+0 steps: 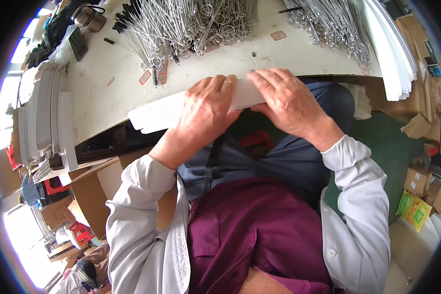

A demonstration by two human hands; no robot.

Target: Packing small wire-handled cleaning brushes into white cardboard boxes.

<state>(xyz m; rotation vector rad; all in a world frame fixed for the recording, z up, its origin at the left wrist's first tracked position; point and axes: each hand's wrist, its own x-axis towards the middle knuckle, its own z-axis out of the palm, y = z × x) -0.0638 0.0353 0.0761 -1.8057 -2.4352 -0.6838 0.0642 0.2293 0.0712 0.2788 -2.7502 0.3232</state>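
A long flat white cardboard piece (154, 113) lies across the near edge of the white table (108, 98). My left hand (206, 108) presses down on its middle with fingers curled over it. My right hand (284, 95) grips the same piece at its right end, fingers bent over the top edge. Both hands sit close together, above my lap. Just beyond them on the table lie piles of thin metal wire brushes with ring ends (191, 24).
Stacks of flat white cardboard pieces (44, 117) stand at the table's left, and another stack (392, 54) lies at its right. A second wire pile (328, 24) sits far right. Brown cartons (95, 191) stand below the table on the left; boxes (419, 181) lie on the floor right.
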